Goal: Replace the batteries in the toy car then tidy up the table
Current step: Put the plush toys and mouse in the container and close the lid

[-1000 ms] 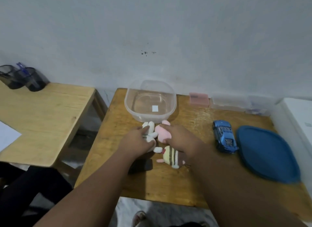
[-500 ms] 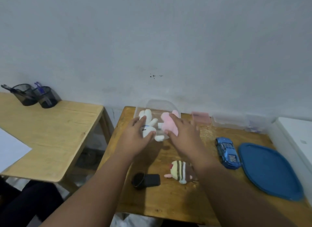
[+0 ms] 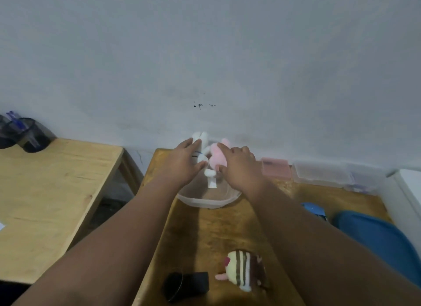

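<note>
My left hand [image 3: 182,164] holds a white plush bunny [image 3: 201,146] and my right hand [image 3: 239,169] holds a pink plush [image 3: 217,156]. Both toys hang side by side above the clear plastic tub [image 3: 205,202] at the back of the wooden table [image 3: 227,232]. The blue toy car [image 3: 313,210] sits to the right, mostly hidden behind my right forearm. A striped cream-and-brown plush [image 3: 242,272] lies near the front of the table, next to a small black object [image 3: 186,284].
The tub's blue lid [image 3: 382,239] lies at the right. A pink box [image 3: 275,166] and clear cases [image 3: 323,173] line the wall. A second wooden table [image 3: 45,191] stands to the left with dark pen holders [image 3: 25,135]. A white surface [image 3: 410,187] borders the right edge.
Both hands lifted the white and pink plush toys off the table and carried them away from me to above the clear tub. The striped plush stayed where it lay.
</note>
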